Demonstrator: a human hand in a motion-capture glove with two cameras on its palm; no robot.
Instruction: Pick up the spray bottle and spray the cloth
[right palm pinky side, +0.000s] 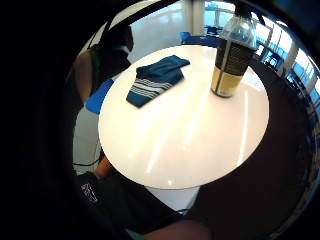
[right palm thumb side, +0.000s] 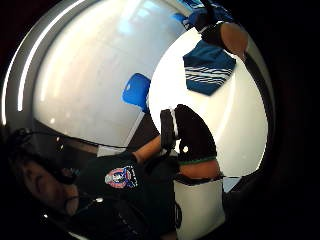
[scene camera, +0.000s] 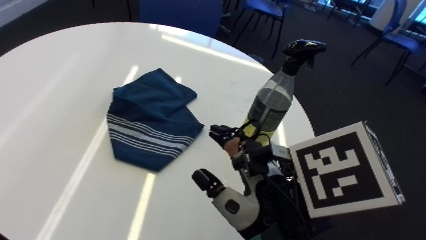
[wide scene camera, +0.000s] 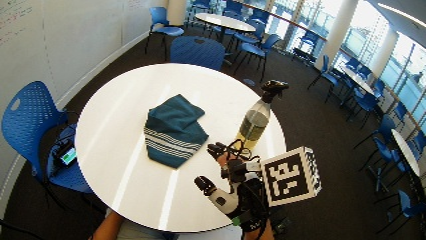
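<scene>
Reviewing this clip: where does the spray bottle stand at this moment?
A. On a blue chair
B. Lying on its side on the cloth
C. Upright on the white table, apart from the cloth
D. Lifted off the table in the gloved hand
C: in the outside view the spray bottle stands upright on the white table, clear of the folded blue cloth, with the gloved right hand close by its base.

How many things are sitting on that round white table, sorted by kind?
Spray bottle: 1
Blue striped cloth: 1
Total on the table: 2
The gloved right hand is above the table's edge near the bottle, not counted.
</scene>
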